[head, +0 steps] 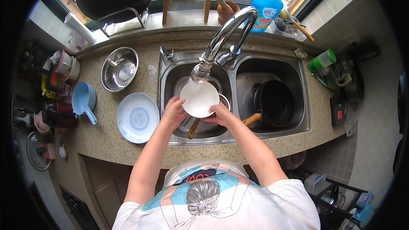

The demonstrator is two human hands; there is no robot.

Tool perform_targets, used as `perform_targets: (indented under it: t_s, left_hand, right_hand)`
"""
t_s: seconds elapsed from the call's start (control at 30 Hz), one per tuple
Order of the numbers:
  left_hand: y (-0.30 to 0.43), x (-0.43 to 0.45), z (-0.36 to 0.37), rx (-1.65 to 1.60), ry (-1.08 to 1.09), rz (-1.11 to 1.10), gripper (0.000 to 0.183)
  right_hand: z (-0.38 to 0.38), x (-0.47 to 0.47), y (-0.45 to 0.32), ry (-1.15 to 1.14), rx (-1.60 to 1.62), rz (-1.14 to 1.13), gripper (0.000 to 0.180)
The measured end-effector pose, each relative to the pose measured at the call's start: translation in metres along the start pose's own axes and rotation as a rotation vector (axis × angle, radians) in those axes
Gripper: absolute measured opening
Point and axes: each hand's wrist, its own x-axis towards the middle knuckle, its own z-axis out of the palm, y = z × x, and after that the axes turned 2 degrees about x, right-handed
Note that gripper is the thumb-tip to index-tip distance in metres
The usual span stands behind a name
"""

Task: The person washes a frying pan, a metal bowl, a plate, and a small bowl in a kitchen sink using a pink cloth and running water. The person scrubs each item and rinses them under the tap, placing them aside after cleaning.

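Note:
Under the running chrome faucet (200, 72), a white bowl (198, 99) is held over the left sink basin (172, 76). My right hand (220, 114) grips its lower right rim, thumb on the inside. At the bowl's left rim is my left hand (174, 112), slightly blurred, its thumb on the edge and fingers partly beneath. Water falls into the bowl. Below it, a wooden handle (193, 129) and the rim of a metal vessel (226, 100) show; the bowl and hands hide the rest of them.
A dark frying pan (276, 103) sits in the right basin. On the counter to the left are a patterned plate (139, 118), a steel bowl (119, 69) and a blue dipper (83, 97). A blue soap bottle (266, 9) stands behind the faucet, near a wooden mortar (226, 14).

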Motion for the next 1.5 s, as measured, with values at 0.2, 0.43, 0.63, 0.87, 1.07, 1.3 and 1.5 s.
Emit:
perform_targets:
  t_s: [0.2, 0.43, 0.63, 0.87, 1.07, 1.3, 1.5]
  left_hand:
    - [-0.007, 0.025, 0.003, -0.155, -0.162, -0.072, 0.058]
    - [0.0, 0.011, 0.037, 0.217, -0.063, 0.033, 0.057]
    - [-0.014, 0.019, -0.005, -0.054, -0.114, 0.094, 0.05]
    - [-0.021, 0.055, 0.005, -0.128, -0.08, -0.033, 0.052]
    - [-0.031, 0.039, -0.003, -0.197, -0.141, -0.063, 0.057]
    - [-0.024, 0.053, 0.018, -0.285, -0.058, -0.101, 0.054]
    - [-0.042, 0.058, -0.005, -0.25, -0.182, -0.109, 0.057]
  right_hand:
    - [0.007, 0.006, -0.022, -0.028, -0.219, 0.013, 0.041]
    - [-0.02, 0.01, -0.005, -0.003, -0.008, -0.013, 0.045]
    - [0.014, -0.003, 0.007, 0.122, -0.116, -0.099, 0.042]
    - [-0.01, 0.031, -0.014, 0.05, -0.153, -0.126, 0.041]
    - [-0.021, 0.026, 0.02, 0.084, -0.304, -0.242, 0.048]
    - [-0.04, 0.064, 0.015, 0.175, -0.446, -0.289, 0.04]
    - [-0.03, 0.025, 0.017, 0.091, -0.446, -0.348, 0.043]
